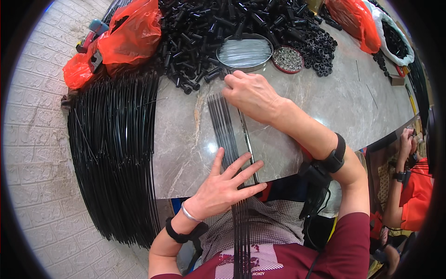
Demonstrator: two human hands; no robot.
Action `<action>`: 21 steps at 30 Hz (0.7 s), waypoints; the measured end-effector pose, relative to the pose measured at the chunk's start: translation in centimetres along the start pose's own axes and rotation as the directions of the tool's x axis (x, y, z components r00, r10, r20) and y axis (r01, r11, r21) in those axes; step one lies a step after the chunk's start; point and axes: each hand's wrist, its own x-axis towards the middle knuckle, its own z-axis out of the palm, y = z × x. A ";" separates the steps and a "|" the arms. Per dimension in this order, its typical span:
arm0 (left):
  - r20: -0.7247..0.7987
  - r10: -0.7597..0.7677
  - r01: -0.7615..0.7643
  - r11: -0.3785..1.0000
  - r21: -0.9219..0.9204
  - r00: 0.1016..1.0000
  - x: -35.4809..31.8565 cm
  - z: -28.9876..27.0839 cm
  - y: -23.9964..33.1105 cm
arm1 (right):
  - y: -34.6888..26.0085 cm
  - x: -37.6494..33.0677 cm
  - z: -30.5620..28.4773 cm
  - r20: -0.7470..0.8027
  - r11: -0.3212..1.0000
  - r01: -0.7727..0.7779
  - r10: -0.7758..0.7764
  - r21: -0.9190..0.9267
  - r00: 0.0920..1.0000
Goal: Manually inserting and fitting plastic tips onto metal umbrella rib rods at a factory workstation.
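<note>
The left hand (227, 183) lies flat and open, pressing thin black rods (223, 125). The right hand (253, 95) pinches their far ends. They look light, springy and slippery; best gripped near the ends.

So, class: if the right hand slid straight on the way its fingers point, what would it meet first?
The right hand points up-left across the table; it would probably first meet the pile of black tubes, left of the round metal tray, though depth is unclear.

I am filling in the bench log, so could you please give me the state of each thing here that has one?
left hand: flat, fingers spread on the black rods
right hand: fingertips at the rods' far end
black rods: side by side, overhanging the table edge
round tin: open, holds thin wires
orange bag: crumpled
</note>
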 end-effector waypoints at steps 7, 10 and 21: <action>0.005 0.023 -0.023 0.999 -0.036 1.000 0.0 -0.1 -0.3 | -0.1 0.1 0.1 0.033 1.000 -0.003 0.002 0.022 0.999; -0.011 0.024 -0.025 0.999 -0.047 1.000 -0.1 -0.1 -0.3 | -0.1 0.1 0.1 0.034 0.999 0.009 -0.011 0.041 0.999; -0.036 0.064 -0.065 0.997 -0.046 0.997 0.0 -0.2 -0.5 | -0.5 0.3 0.1 0.027 1.000 0.005 -0.005 0.014 1.000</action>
